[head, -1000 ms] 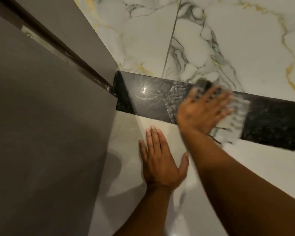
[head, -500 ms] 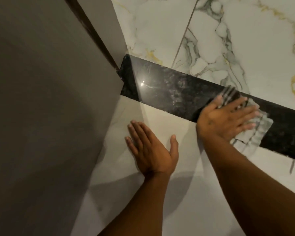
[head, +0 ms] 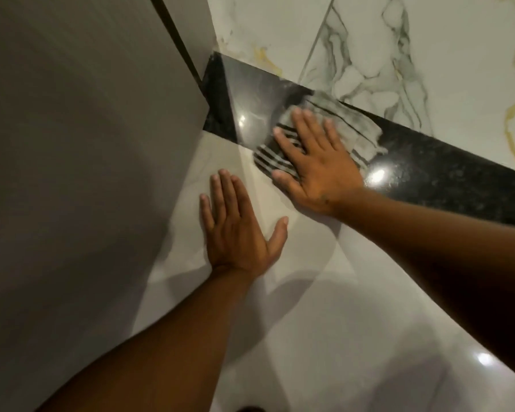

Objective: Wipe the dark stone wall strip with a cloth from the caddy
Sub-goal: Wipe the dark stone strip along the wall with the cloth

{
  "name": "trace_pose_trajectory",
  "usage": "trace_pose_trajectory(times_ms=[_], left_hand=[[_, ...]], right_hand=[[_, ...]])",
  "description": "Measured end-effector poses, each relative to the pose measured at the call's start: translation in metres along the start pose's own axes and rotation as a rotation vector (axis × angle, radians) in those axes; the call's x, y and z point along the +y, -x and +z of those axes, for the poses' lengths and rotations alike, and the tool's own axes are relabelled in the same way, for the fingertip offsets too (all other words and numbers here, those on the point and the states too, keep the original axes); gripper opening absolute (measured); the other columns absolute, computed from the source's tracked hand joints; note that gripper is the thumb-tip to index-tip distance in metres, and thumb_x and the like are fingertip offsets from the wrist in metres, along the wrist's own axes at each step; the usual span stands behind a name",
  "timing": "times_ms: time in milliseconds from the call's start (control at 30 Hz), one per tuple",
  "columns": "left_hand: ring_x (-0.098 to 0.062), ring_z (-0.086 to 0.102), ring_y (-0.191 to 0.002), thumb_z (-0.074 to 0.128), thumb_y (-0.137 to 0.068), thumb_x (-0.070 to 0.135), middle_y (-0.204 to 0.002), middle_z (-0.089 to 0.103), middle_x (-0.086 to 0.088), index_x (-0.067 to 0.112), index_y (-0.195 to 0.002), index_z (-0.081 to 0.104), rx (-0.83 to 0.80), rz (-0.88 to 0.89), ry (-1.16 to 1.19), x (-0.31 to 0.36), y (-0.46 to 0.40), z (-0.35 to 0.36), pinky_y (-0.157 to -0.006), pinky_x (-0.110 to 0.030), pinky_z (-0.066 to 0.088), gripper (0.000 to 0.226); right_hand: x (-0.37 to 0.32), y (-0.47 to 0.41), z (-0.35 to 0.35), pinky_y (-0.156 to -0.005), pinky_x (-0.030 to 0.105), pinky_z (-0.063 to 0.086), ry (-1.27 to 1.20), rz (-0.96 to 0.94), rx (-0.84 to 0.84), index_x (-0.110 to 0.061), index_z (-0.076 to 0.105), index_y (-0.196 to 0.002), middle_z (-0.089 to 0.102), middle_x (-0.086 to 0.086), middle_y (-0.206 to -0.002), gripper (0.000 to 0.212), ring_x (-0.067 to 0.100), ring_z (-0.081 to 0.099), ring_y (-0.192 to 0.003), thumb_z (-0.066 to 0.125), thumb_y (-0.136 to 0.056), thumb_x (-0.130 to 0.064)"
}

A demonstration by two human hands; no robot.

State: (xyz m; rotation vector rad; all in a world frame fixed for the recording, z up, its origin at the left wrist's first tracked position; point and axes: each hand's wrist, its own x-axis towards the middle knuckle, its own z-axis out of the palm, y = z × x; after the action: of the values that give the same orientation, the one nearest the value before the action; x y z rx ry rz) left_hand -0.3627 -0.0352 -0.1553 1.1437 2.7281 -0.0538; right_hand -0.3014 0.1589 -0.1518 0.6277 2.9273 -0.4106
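While the left hand lies flat with fingers spread on the pale tile below, the right hand, also flat and unclenched, presses a striped cloth against the dark strip near the corner.

Veined white marble tiles; grey panel, perhaps door, at left.

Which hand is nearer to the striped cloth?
The right hand: it lies flat on the striped cloth, pressing it to the dark stone strip. The left hand rests below, on the pale tile.
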Motion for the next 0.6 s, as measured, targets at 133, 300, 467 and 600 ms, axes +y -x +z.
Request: trace_pose_trajectory(times_ms=[133,300,467,600], left_hand=[[-0.038,0.011,-0.161,0.043,-0.083,0.077,-0.173,0.015,-0.025,-0.003,-0.164,0.015,0.035,0.008,0.025,-0.002,0.001,0.002,-0.129,-0.058,0.009,0.117],[-0.04,0.012,-0.161,0.04,-0.083,0.077,-0.172,0.017,-0.025,-0.002,-0.164,0.016,0.076,0.011,0.017,0.0,-0.002,0.008,-0.13,-0.057,0.006,0.115],[-0.039,0.012,-0.161,0.042,-0.084,0.076,-0.172,0.016,-0.025,-0.002,-0.164,0.017,0.065,0.025,0.052,-0.003,-0.002,0.008,-0.129,-0.058,0.007,0.115],[-0.037,0.007,-0.162,0.041,-0.085,0.077,-0.174,0.011,-0.024,-0.003,-0.164,0.014,0.053,0.02,0.041,-0.001,-0.001,0.004,-0.129,-0.058,0.01,0.115]], right_hand=[[-0.016,0.007,0.001,-0.126,0.058,-0.005,-0.046,0.402,0.094,-0.033,0.006,-0.162,-0.005,0.018,-0.171,0.073,0.032,-0.011,-0.158,0.013,-0.101,-0.072],[-0.045,-0.095,-0.008,-0.126,0.056,-0.004,-0.032,0.283,0.079,-0.028,0.006,-0.162,-0.001,0.018,-0.171,0.067,0.033,-0.007,-0.158,0.01,-0.104,-0.06],[-0.04,-0.115,-0.017,-0.128,0.053,0.0,0.073,-0.186,-0.051,-0.016,0.013,-0.162,0.008,0.018,-0.171,0.066,0.032,0.003,-0.159,0.012,-0.105,-0.049],[-0.011,-0.06,-0.02,-0.128,0.052,0.002,0.108,-0.331,-0.13,-0.016,0.016,-0.162,0.009,0.014,-0.171,0.065,0.029,0.003,-0.159,0.017,-0.105,-0.046]])
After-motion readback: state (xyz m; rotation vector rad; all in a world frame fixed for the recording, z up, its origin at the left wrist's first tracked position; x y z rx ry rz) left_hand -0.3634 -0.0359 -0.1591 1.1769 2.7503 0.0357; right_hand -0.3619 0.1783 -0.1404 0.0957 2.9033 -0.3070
